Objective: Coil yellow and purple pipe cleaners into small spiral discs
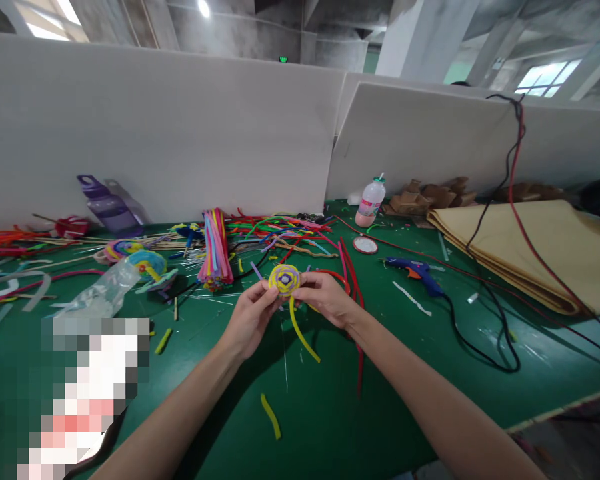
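Observation:
Between both hands, above the green table, is a round coil of yellow and purple pipe cleaners [284, 280] with a pale centre. My left hand [254, 313] pinches its left edge with thumb and fingers. Its right edge is gripped by my right hand [324, 297], thumb at the front. A loose yellow pipe cleaner [303, 339] hangs down from below the coil. Red pipe cleaners [351, 273] lie behind and beside my right hand. Nearer the front, a short yellow piece [271, 417] rests on the table. The fingers behind the coil are partly hidden.
A pipe-cleaner bundle [215, 250], a purple bottle [111, 208] and a clear plastic bag [100, 290] are on the left. On the right lie a blue glue gun [416, 272] with a black cable, a drink bottle [371, 201] and folded brown paper [535, 253]. A white partition [170, 133] stands behind.

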Demonstrator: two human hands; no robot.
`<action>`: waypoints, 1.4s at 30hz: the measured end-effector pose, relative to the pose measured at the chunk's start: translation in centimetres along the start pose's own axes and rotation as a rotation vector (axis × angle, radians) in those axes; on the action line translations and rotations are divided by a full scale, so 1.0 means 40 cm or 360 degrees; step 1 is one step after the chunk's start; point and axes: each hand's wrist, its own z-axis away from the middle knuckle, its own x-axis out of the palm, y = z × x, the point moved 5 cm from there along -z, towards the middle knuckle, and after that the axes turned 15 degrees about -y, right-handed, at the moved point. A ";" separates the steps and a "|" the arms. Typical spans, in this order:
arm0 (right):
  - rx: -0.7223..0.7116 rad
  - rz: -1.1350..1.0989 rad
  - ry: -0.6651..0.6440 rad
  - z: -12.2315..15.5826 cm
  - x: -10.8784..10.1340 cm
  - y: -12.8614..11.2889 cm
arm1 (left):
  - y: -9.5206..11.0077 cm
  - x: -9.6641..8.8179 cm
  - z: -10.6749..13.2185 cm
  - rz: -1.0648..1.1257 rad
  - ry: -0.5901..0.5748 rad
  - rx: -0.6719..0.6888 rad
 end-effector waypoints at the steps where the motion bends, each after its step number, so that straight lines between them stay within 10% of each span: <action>1: -0.0005 0.0003 0.0001 0.000 0.001 0.000 | 0.001 0.000 0.000 -0.0003 0.0004 0.0003; 26: 0.0062 0.0147 -0.0031 -0.002 -0.012 0.005 | 0.018 0.000 -0.007 -0.0364 0.0010 0.0014; 31: -0.0436 0.1376 0.0346 0.029 -0.010 -0.085 | 0.013 -0.012 -0.013 -0.0267 0.0066 -0.0022; 35: -0.0769 0.2445 0.0178 0.059 0.045 -0.118 | 0.012 -0.005 -0.014 -0.0072 -0.0035 -0.0061; 42: -0.0806 0.2817 0.0056 0.055 0.057 -0.095 | 0.033 0.010 -0.004 -0.0317 -0.0059 0.0050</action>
